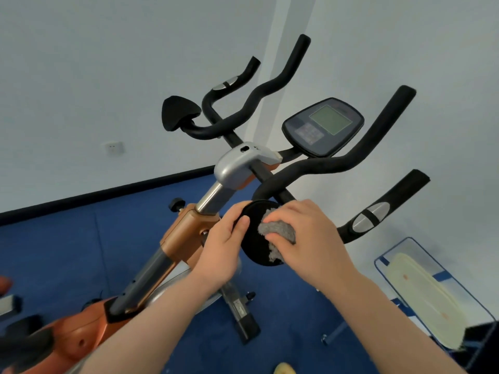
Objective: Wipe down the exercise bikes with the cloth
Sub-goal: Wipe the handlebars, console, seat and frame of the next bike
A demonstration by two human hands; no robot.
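Right now my right hand (305, 238) curls around the grey cloth (275, 230), pressing it on the black pad (253, 247) of the bike (189, 228); my left hand (221, 249) pinches the pad's left edge. Beyond my hands rise the handlebars (324, 166) and console (324, 125).

Orange-and-silver exercise bike (189, 230), upright on blue floor.
Crumpled grey cloth (275, 229) is pressed against its round black elbow pad (253, 247).

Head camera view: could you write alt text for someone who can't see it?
A person's right hand rubs a grey cloth on a round black pad of an orange exercise bike, while the left hand steadies the pad's edge.
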